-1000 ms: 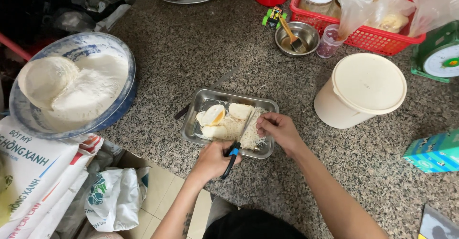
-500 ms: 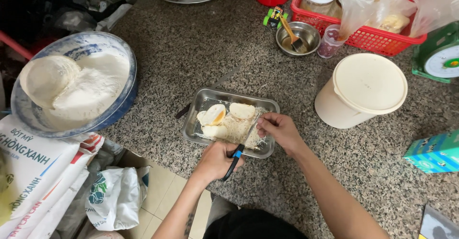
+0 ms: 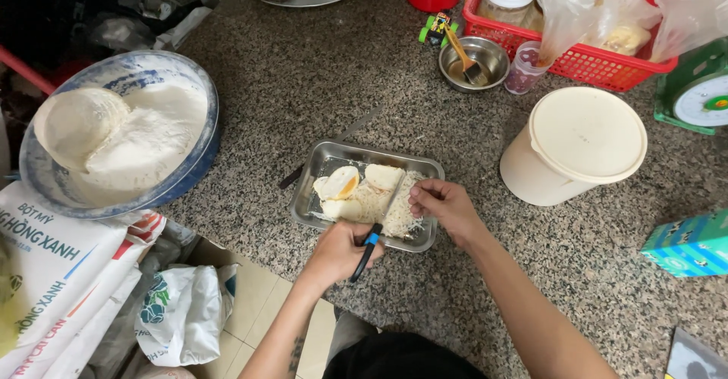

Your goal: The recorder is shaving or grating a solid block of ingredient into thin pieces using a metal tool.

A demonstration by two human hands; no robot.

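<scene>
A small rectangular steel tray (image 3: 318, 168) sits on the speckled granite counter and holds pale pieces of food (image 3: 356, 193) covered in white shreds; one piece shows a yellow patch. My left hand (image 3: 341, 250) rests at the tray's near rim, closed around a tool with a black and blue handle (image 3: 367, 252). My right hand (image 3: 447, 206) is over the tray's right end, fingers pinched on the shredded food. A dark utensil (image 3: 327, 148) lies on the counter behind the tray.
A large blue-rimmed bowl of flour and dough (image 3: 121, 140) sits at left above flour sacks (image 3: 53, 273). A cream lidded tub (image 3: 578, 142), a small steel bowl with a brush (image 3: 474, 62), a red basket (image 3: 599, 15), a green scale (image 3: 698, 95) and a teal box (image 3: 686, 244) stand to the right.
My right hand has shifted slightly along the tray's right end; my left hand keeps its grip on the tool. Little else differs.
</scene>
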